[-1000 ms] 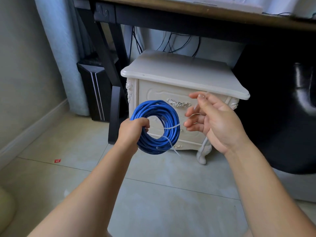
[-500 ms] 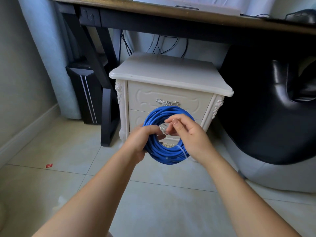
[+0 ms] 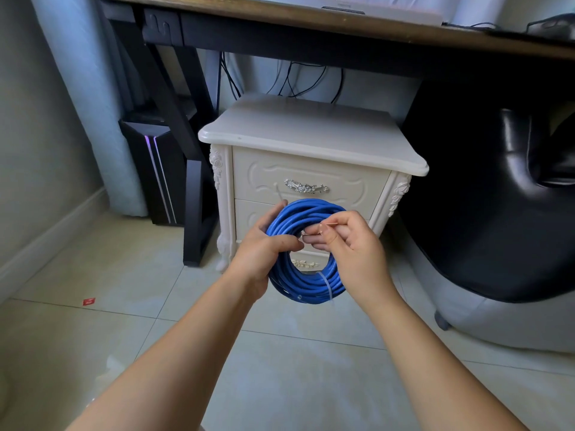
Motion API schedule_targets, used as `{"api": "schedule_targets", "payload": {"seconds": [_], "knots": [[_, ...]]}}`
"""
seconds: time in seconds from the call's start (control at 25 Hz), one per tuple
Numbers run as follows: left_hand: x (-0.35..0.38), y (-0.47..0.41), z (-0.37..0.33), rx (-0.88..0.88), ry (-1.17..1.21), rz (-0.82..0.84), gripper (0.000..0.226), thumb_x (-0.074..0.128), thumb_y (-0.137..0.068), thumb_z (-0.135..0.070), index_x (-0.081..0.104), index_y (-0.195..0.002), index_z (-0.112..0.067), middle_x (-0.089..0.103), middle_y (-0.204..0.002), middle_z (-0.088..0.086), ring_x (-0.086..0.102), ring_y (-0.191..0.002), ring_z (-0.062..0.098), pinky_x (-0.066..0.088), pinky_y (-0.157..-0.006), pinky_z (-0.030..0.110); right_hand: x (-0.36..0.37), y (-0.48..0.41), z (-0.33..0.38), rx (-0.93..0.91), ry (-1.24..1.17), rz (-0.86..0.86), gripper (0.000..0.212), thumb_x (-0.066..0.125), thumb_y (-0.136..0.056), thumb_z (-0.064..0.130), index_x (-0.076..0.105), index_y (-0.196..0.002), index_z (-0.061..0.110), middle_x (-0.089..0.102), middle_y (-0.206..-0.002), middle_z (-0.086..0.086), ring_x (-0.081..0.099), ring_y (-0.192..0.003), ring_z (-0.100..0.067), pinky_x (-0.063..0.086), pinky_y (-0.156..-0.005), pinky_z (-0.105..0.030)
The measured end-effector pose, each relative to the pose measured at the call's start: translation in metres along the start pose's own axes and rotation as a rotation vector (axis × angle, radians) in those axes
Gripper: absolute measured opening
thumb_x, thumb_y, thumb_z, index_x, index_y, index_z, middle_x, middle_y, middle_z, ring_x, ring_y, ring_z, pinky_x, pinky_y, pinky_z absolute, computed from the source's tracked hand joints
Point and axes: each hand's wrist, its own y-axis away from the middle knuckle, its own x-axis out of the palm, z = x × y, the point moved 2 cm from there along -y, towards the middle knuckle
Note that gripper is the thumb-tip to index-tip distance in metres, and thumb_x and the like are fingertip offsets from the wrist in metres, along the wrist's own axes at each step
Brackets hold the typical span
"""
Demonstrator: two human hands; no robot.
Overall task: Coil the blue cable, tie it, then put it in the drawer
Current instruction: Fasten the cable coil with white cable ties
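The blue cable (image 3: 306,283) is wound into a round coil, held upright in front of a white nightstand. My left hand (image 3: 264,247) grips the coil's left side, thumb across the strands. My right hand (image 3: 345,241) pinches a thin white tie at the coil's upper middle, close to my left thumb. Another white tie (image 3: 325,283) wraps the lower right of the coil. The top drawer (image 3: 348,185) of the nightstand is closed, with a silver ornate handle (image 3: 306,186). The lower drawer is mostly hidden behind the coil and my hands.
A wooden desk (image 3: 342,24) with black legs spans above the nightstand (image 3: 311,135). A black computer tower (image 3: 155,169) stands to the left, a black chair (image 3: 504,188) to the right. Black cords hang behind. A small red scrap (image 3: 89,301) lies on the tiled floor.
My right hand came in from the right, away from the coil, onto its upper middle and now pinches the tie. The coil sank lower, in front of the lower drawer.
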Motion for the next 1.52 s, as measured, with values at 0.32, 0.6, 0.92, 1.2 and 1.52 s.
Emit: {"api": "schedule_targets", "payload": {"seconds": [0.32, 0.6, 0.92, 1.2, 1.52], "knots": [[0.004, 0.011, -0.007, 0.152, -0.052, -0.066, 0.062, 0.081, -0.075, -0.003, 0.060, -0.129, -0.024, 0.072, -0.114, 0.000, 0.070, -0.098, 0.009, 0.053, -0.081, 0.016, 0.006, 0.000, 0.006, 0.262, -0.231, -0.098, 0.003, 0.067, -0.090, 0.009, 0.069, -0.089, 0.011, 0.076, -0.082, -0.012, 0.075, -0.077, -0.028, 0.061, -0.073, -0.034], [0.013, 0.016, -0.008, 0.260, -0.180, -0.061, 0.052, 0.078, -0.081, -0.021, 0.061, -0.129, -0.031, 0.070, -0.113, -0.015, 0.066, -0.100, -0.003, 0.050, -0.078, 0.010, 0.008, -0.003, 0.002, 0.392, -0.475, -0.091, 0.008, 0.067, -0.089, 0.010, 0.070, -0.096, 0.006, 0.074, -0.089, -0.014, 0.073, -0.088, -0.030, 0.059, -0.084, -0.040], [0.014, 0.013, -0.016, 0.263, -0.161, -0.174, 0.018, 0.065, -0.092, -0.017, 0.074, -0.107, -0.024, 0.072, -0.095, 0.001, 0.071, -0.077, 0.006, 0.054, -0.065, 0.017, 0.013, -0.001, 0.002, 0.345, -0.469, -0.005, 0.009, 0.063, -0.092, 0.007, 0.072, -0.091, 0.007, 0.072, -0.091, -0.013, 0.069, -0.088, -0.026, 0.057, -0.083, -0.037], [0.009, 0.013, -0.019, 0.256, -0.192, -0.173, 0.006, 0.070, -0.089, -0.022, 0.072, -0.094, -0.024, 0.072, -0.098, 0.004, 0.070, -0.071, 0.015, 0.058, -0.062, 0.028, 0.012, -0.001, 0.006, 0.290, -0.397, 0.007, 0.014, 0.061, -0.092, 0.005, 0.071, -0.083, 0.009, 0.070, -0.087, -0.012, 0.069, -0.083, -0.023, 0.056, -0.076, -0.032], [0.012, 0.016, -0.016, 0.246, -0.157, -0.127, 0.009, 0.068, -0.091, -0.019, 0.071, -0.100, -0.017, 0.070, -0.105, 0.013, 0.071, -0.073, 0.014, 0.055, -0.059, 0.023, 0.007, -0.002, 0.009, 0.297, -0.320, 0.004, 0.014, 0.062, -0.091, 0.004, 0.068, -0.079, 0.010, 0.071, -0.079, -0.003, 0.070, -0.078, -0.020, 0.058, -0.078, -0.035]]}}
